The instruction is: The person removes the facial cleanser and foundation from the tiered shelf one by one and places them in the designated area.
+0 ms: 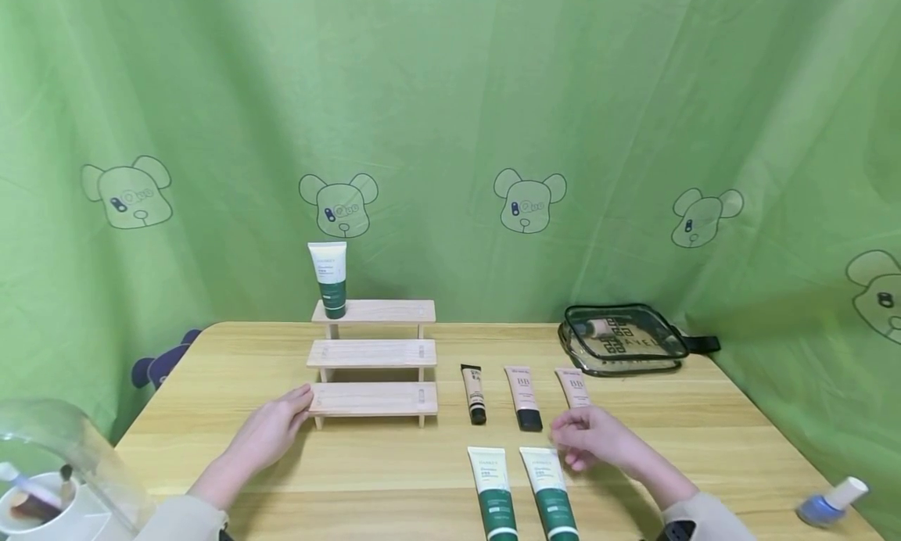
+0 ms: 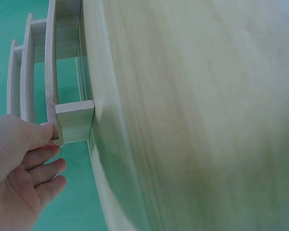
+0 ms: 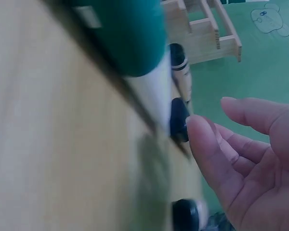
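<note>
A three-tier wooden stand [image 1: 373, 400] sits on the table, a green-and-white squeeze tube [image 1: 329, 279] upright on its top tier. At the left end of the lowest tier my left hand [image 1: 271, 431] pinches the board's edge between thumb and finger. My right hand [image 1: 598, 441], fingers loosely bent, holds nothing above the table. It partly covers a pink BB cream tube [image 1: 572, 385]; another BB cream tube [image 1: 522, 396] and a slim beige tube with a black cap [image 1: 475, 392] lie to its left. Nearer me lie two green-and-white squeeze tubes [image 1: 493, 486], one [image 1: 549, 486] just beside the right hand.
A clear black-trimmed pouch [image 1: 626, 361] with a tube inside lies at the back right. Blue nail polish [image 1: 823, 510] is near the right edge. At front left, a transparent dome [image 1: 63, 428] stands by a white brush holder [image 1: 77, 521]. Green curtain [image 1: 450, 95] hangs behind.
</note>
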Available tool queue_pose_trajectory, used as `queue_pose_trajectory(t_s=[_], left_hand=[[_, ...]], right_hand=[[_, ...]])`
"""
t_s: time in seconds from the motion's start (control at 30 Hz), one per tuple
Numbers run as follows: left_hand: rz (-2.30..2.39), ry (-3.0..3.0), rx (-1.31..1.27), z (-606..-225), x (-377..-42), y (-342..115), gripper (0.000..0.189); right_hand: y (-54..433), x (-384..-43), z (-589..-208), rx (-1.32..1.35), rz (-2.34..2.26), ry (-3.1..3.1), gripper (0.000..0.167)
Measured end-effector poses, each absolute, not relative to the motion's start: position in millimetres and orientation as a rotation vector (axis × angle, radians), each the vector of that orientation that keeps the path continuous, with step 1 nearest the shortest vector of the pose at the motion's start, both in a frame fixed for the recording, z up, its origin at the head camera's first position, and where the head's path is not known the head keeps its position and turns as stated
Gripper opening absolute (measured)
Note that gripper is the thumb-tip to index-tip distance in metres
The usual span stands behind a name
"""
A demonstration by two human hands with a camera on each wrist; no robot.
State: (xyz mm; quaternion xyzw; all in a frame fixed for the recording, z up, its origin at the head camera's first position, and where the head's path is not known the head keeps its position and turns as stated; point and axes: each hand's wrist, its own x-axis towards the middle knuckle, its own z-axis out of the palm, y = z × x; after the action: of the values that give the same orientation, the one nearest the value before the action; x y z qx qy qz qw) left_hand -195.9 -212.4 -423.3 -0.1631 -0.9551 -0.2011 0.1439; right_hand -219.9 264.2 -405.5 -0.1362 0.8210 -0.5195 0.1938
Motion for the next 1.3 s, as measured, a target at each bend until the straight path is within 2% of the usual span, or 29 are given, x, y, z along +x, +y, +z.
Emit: queue_pose_trajectory(t_s=[0.43,0.7,1.3], left_hand=[[-0.577,-2.75,-0.463,-423,-194,-213,0.032],[-0.581,-2.764,-0.454,-422,-193,-213,0.033],[-0.566,-2.725,-0.469,-424,-195,-213,0.031]], right_hand=[[225,-249,-365,-0.541,-1.399,2.43,0.039],[187,-270,-344,-0.607,-1.346,2.477,0.031],[86,-306,-300,-0.801,-1.401,2.424,0.03]])
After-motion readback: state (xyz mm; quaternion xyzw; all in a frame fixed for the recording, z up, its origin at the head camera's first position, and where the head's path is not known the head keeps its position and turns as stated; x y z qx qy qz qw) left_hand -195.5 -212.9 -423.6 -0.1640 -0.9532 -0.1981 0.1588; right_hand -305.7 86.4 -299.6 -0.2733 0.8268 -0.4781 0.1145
